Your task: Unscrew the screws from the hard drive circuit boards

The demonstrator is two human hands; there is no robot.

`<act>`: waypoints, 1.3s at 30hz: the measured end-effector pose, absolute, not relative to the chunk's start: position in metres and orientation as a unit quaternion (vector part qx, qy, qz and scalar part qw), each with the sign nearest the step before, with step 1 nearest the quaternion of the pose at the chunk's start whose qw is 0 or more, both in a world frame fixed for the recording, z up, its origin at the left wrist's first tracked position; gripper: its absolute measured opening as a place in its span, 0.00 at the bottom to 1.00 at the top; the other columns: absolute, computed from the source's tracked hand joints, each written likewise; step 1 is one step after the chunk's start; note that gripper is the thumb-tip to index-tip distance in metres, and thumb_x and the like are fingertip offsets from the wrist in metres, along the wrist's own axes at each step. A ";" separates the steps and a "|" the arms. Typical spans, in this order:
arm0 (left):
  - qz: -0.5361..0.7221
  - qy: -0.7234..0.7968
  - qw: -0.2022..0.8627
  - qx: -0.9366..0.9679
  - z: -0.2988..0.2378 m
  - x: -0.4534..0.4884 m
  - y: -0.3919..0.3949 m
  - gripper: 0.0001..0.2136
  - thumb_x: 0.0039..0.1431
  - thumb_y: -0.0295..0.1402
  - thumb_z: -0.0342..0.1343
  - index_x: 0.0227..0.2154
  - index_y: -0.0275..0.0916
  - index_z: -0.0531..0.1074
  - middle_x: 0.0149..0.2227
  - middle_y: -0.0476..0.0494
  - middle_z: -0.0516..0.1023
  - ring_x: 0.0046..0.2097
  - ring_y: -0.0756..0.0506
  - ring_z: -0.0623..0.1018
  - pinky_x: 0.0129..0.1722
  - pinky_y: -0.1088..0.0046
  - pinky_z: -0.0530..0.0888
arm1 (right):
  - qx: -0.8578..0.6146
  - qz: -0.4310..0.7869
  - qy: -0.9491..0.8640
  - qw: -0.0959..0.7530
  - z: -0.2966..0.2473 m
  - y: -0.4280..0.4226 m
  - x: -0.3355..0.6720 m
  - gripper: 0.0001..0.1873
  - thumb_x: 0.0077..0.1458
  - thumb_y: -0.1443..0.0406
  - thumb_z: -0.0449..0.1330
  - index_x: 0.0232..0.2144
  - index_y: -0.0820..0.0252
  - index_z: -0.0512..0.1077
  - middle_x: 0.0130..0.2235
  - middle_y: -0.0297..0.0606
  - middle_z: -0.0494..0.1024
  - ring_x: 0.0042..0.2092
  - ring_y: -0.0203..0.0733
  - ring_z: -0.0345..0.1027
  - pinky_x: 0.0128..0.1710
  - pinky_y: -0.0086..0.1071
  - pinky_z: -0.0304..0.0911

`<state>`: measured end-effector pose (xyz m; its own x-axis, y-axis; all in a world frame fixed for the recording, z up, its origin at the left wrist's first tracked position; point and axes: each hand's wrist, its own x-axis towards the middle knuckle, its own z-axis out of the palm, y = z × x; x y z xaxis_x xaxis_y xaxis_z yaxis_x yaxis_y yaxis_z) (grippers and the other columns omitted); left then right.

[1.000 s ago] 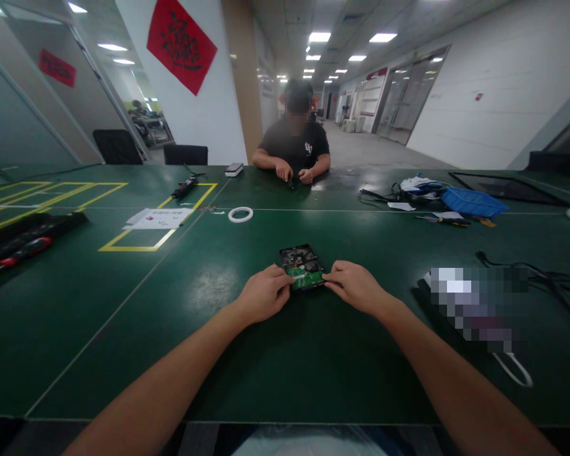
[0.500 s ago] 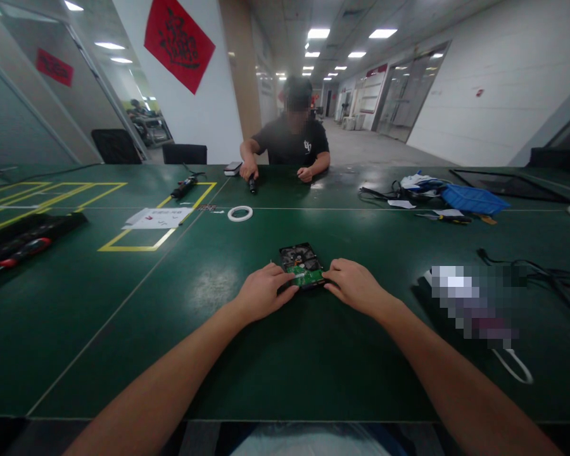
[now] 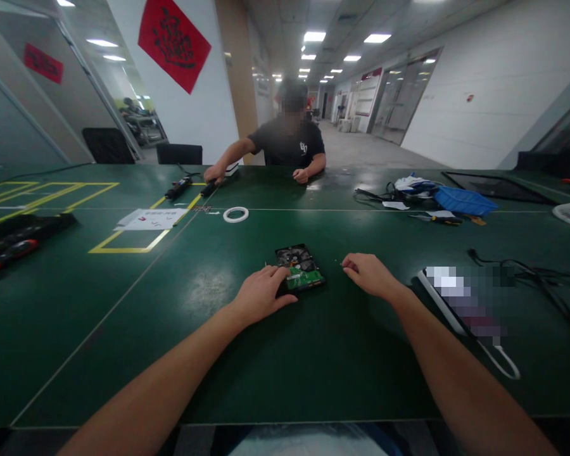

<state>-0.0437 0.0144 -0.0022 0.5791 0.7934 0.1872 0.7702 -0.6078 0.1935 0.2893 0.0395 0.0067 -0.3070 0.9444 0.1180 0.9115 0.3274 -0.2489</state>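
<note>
A hard drive (image 3: 300, 263) with a green circuit board (image 3: 304, 277) facing up lies on the table in front of me. My left hand (image 3: 265, 290) rests at its left side, fingers over the edge and onto the board, thumb along the near side. Beside those fingers a thin, pale tip sticks up, too small to name. Right of the drive and apart from it, my right hand (image 3: 368, 273) is low over the table, its fingertips pinched together. Whatever they hold, if anything, is hidden. Tiny light bits (image 3: 337, 261) lie just left of those fingertips.
A white tape roll (image 3: 236, 215) and a paper sheet (image 3: 151, 219) lie beyond, to the left. At right are a blurred-out device (image 3: 460, 304) with a white strap, black cables (image 3: 541, 272) and a blue basket (image 3: 465, 199). Across the table a person (image 3: 292, 136) holds a dark tool (image 3: 209, 188).
My right hand has let go of the drive's right edge and moved right. My left hand stays on the drive. The person opposite has moved the dark tool leftward.
</note>
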 end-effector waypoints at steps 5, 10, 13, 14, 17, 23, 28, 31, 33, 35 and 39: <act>0.123 0.430 0.033 0.894 -0.004 -0.045 0.014 0.31 0.64 0.54 0.56 0.65 0.44 0.63 0.50 0.37 0.74 0.49 0.36 0.76 0.45 0.61 0.73 | -0.605 0.046 -0.789 0.101 0.004 0.041 0.289 0.08 0.61 0.64 0.60 0.41 0.59 0.77 0.41 0.42 0.80 0.41 0.43 0.74 0.41 0.35 0.65; 0.128 0.429 0.025 0.894 -0.007 -0.046 0.016 0.28 0.64 0.53 0.56 0.63 0.47 0.66 0.48 0.38 0.73 0.48 0.37 0.75 0.44 0.62 0.73 | -0.621 0.043 -0.776 0.098 0.006 0.042 0.297 0.09 0.59 0.69 0.59 0.41 0.59 0.78 0.42 0.43 0.80 0.41 0.43 0.74 0.41 0.34 0.65; 0.126 0.427 0.024 0.895 -0.007 -0.046 0.016 0.27 0.65 0.51 0.56 0.63 0.48 0.67 0.48 0.38 0.73 0.48 0.38 0.75 0.44 0.63 0.73 | -0.605 0.065 -0.786 0.111 0.004 0.043 0.299 0.09 0.61 0.65 0.59 0.41 0.59 0.78 0.41 0.42 0.80 0.41 0.42 0.74 0.41 0.34 0.66; 0.127 0.425 0.024 0.896 -0.007 -0.046 0.016 0.26 0.65 0.51 0.56 0.63 0.48 0.67 0.48 0.38 0.73 0.48 0.38 0.75 0.45 0.63 0.73 | -0.599 0.072 -0.789 0.115 0.003 0.043 0.299 0.09 0.61 0.64 0.59 0.41 0.59 0.78 0.41 0.41 0.79 0.40 0.42 0.74 0.41 0.34 0.66; 0.127 0.420 0.023 0.898 -0.006 -0.046 0.016 0.26 0.66 0.49 0.56 0.62 0.47 0.67 0.48 0.38 0.73 0.48 0.38 0.75 0.46 0.62 0.73 | -0.587 0.074 -0.798 0.116 -0.001 0.044 0.297 0.09 0.62 0.61 0.60 0.39 0.58 0.78 0.40 0.41 0.79 0.39 0.41 0.73 0.40 0.33 0.66; 0.121 0.409 0.030 0.904 -0.006 -0.048 0.018 0.24 0.67 0.47 0.55 0.63 0.47 0.67 0.49 0.38 0.73 0.50 0.38 0.75 0.49 0.61 0.73 | -0.586 0.052 -0.801 0.110 -0.005 0.045 0.291 0.08 0.62 0.62 0.59 0.38 0.58 0.78 0.39 0.41 0.78 0.39 0.42 0.72 0.40 0.34 0.64; 0.133 0.392 0.044 0.909 -0.008 -0.055 0.024 0.24 0.67 0.45 0.56 0.63 0.48 0.66 0.52 0.38 0.72 0.52 0.39 0.74 0.51 0.60 0.73 | -0.590 0.049 -0.798 0.111 -0.004 0.043 0.286 0.09 0.63 0.62 0.59 0.38 0.59 0.77 0.39 0.42 0.77 0.38 0.41 0.72 0.39 0.34 0.65; 0.139 0.375 0.058 0.915 -0.006 -0.060 0.027 0.23 0.68 0.43 0.56 0.64 0.49 0.66 0.53 0.39 0.72 0.53 0.39 0.74 0.53 0.60 0.73 | -0.589 0.057 -0.798 0.111 -0.002 0.041 0.283 0.09 0.63 0.61 0.59 0.38 0.59 0.77 0.40 0.42 0.77 0.38 0.42 0.72 0.39 0.34 0.65; 0.138 0.362 0.069 0.919 -0.004 -0.063 0.029 0.22 0.69 0.41 0.55 0.64 0.49 0.65 0.53 0.40 0.72 0.53 0.40 0.74 0.55 0.59 0.72 | -0.589 0.059 -0.798 0.111 0.000 0.040 0.280 0.08 0.63 0.61 0.59 0.38 0.59 0.76 0.40 0.42 0.77 0.39 0.42 0.72 0.39 0.34 0.64; 0.136 0.353 0.079 0.922 -0.002 -0.066 0.031 0.21 0.70 0.39 0.54 0.64 0.49 0.65 0.54 0.40 0.72 0.54 0.40 0.73 0.57 0.60 0.71 | -0.592 0.055 -0.796 0.109 0.001 0.039 0.277 0.08 0.63 0.62 0.59 0.37 0.59 0.76 0.40 0.42 0.77 0.39 0.42 0.71 0.38 0.34 0.64; 0.132 0.355 0.092 0.921 0.000 -0.070 0.031 0.20 0.70 0.36 0.54 0.63 0.49 0.66 0.56 0.40 0.72 0.56 0.40 0.72 0.58 0.60 0.70 | -0.600 0.055 -0.792 0.102 0.003 0.036 0.274 0.08 0.63 0.63 0.58 0.37 0.60 0.75 0.41 0.43 0.76 0.38 0.42 0.71 0.37 0.34 0.64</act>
<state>-0.0699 0.0311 0.0004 0.7125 0.6787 0.1781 0.6298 -0.7304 0.2644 0.2736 0.0365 0.0032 -0.2592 0.9612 0.0946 0.9388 0.2738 -0.2091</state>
